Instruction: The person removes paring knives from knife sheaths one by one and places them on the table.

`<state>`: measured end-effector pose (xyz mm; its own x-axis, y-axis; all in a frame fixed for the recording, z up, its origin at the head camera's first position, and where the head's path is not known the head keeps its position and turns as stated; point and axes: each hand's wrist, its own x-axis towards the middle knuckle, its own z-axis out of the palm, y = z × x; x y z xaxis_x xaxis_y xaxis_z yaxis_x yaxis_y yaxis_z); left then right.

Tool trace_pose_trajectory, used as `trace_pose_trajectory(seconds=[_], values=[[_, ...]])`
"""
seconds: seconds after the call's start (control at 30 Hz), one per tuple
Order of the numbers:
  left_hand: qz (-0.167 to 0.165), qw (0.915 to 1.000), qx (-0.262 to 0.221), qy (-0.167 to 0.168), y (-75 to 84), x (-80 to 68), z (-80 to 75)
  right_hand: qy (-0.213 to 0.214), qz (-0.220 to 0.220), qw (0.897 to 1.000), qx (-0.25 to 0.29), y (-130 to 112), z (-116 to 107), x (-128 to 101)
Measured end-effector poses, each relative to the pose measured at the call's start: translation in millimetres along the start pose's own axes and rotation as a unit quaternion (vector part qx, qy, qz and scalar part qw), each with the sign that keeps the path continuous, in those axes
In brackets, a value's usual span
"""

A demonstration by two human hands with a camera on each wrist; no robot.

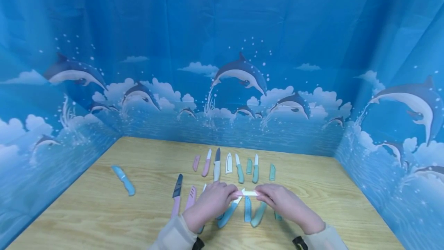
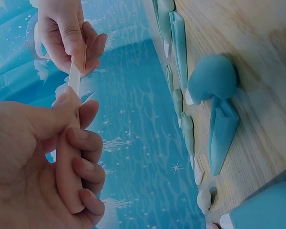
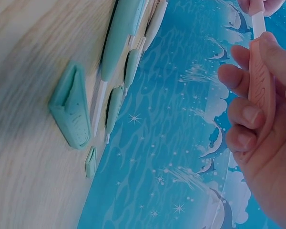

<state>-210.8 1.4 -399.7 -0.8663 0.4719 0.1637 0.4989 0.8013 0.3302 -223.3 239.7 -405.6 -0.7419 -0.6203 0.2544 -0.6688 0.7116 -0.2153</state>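
Two hands meet above the wooden table [image 1: 104, 203], sharing one small knife [image 1: 248, 193] with a white blade. Left hand [image 1: 212, 200]: fingers curled round the pink handle [image 2: 69, 162], thumb along its top. Right hand [image 1: 279, 200]: fingers curled round a pink sheath [image 3: 260, 78], with the blade tip at its mouth. Further knives and sheaths [image 1: 229, 163] lie in rows beyond and beneath; one blue knife [image 1: 123, 180] lies apart, left
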Motion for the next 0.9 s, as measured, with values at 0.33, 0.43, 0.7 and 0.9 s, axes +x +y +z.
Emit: trace_pose_trajectory(seconds=[0.33,0.43,0.7,0.9], values=[[-0.001,1.0000,0.001,0.008,-0.6,0.0,0.1,0.005,0.002,1.000,-0.001,1.2,-0.2,-0.9],[0.000,1.0000,0.001,0.007,-1.2,-0.2,0.3,0.005,0.000,1.000,0.000,2.0,-0.4,-1.0],[0.005,0.9999,0.001,0.010,-2.8,-0.4,0.5,0.001,0.006,1.000,0.003,3.8,-0.1,-1.7],[0.003,1.0000,0.000,0.009,-3.6,-0.4,0.5,-0.004,0.014,1.000,0.001,4.1,-0.4,-0.7]])
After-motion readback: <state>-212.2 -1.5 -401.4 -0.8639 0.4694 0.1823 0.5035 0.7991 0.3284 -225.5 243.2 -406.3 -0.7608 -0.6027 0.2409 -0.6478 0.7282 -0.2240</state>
